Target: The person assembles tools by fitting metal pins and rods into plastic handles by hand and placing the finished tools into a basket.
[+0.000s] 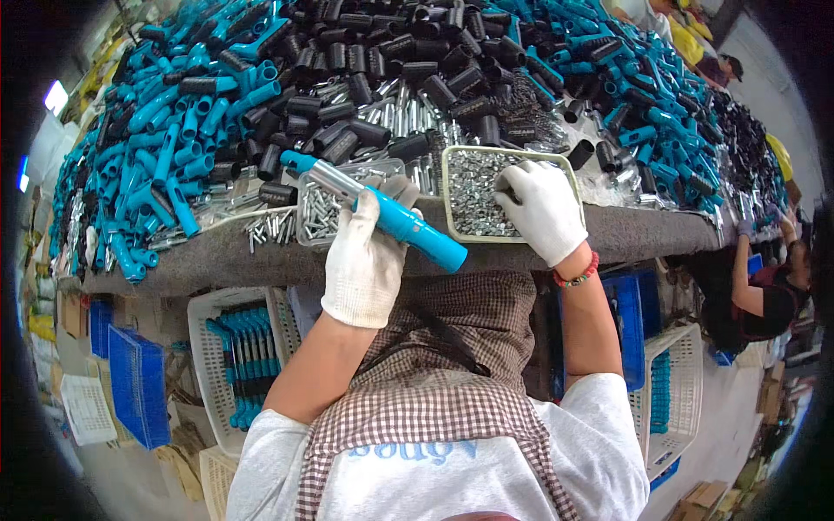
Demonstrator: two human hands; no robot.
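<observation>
In a white knit glove, my left hand (365,260) is closed round a teal tube-shaped part (415,233) with a bare metal shaft and a teal fitting at its far end. The part tilts, its far end pointing up and left. Also gloved, my right hand (540,207) dips into a cream tray (448,193) of small silvery metal pieces (473,195). Its fingers are bent together at the pieces; whatever they pinch is hidden. Behind my left hand a clear tray (306,227) holds short metal pins (320,208).
Teal tubular parts (195,130) heap up at left and right, black sleeves (356,65) at the centre back. Loose pins (271,229) lie near the bench edge (208,257). Below, a white crate (205,347) holds teal assemblies. A co-worker (769,295) is at the far right.
</observation>
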